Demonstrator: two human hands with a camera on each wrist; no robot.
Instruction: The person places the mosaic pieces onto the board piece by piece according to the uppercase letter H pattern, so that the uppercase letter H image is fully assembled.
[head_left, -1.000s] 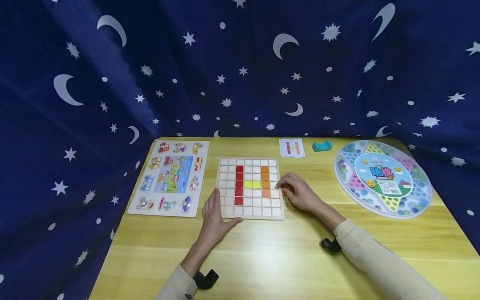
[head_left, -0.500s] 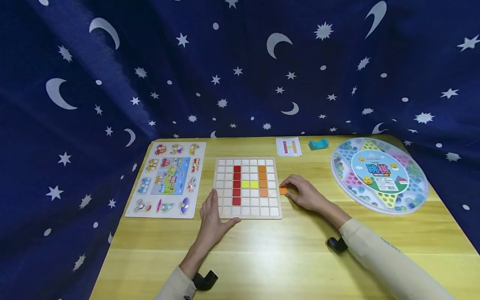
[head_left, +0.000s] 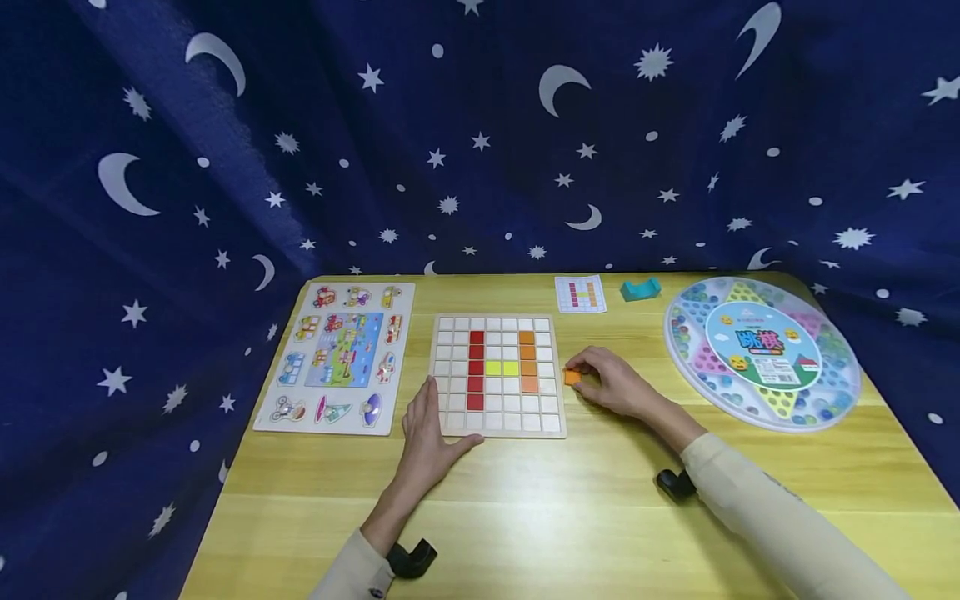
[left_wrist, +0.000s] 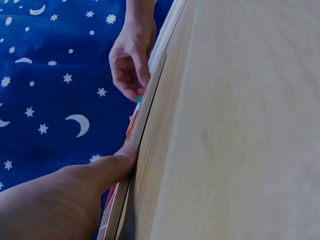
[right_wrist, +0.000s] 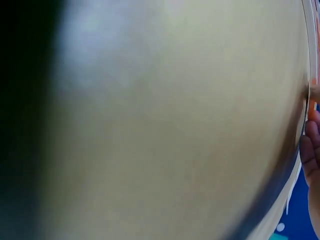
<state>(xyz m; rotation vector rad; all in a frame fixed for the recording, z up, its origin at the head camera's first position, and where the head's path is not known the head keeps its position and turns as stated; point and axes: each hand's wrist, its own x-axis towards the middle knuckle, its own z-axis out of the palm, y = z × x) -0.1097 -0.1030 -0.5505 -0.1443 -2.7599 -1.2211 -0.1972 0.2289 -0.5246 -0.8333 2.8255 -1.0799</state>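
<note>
A wooden grid board [head_left: 498, 423] of pale squares lies on the table, with a red column, two yellow squares and a shorter orange column set in it. At its lower left corner rests my left hand [head_left: 427, 437], fingers straight along the left edge and thumb along the near edge; in the left wrist view the thumb [left_wrist: 112, 167] touches the board's side. Just right of the board my right hand [head_left: 615, 385] pinches an orange square tile [head_left: 572, 377] between thumb and fingers. The right wrist view shows only part of that hand [right_wrist: 312, 145] at its edge.
Behind the board lie a printed pattern card [head_left: 581, 294] and a teal curved block [head_left: 640, 289]. A picture puzzle board [head_left: 397, 350] sits to the left. On the right is a round Chinese checkers set [head_left: 765, 350]. A starry curtain [head_left: 480, 167] hangs behind the table.
My right hand has drawn slightly right, away from the board's edge, and the orange tile now shows at its fingertips. The left hand stays at the corner.
</note>
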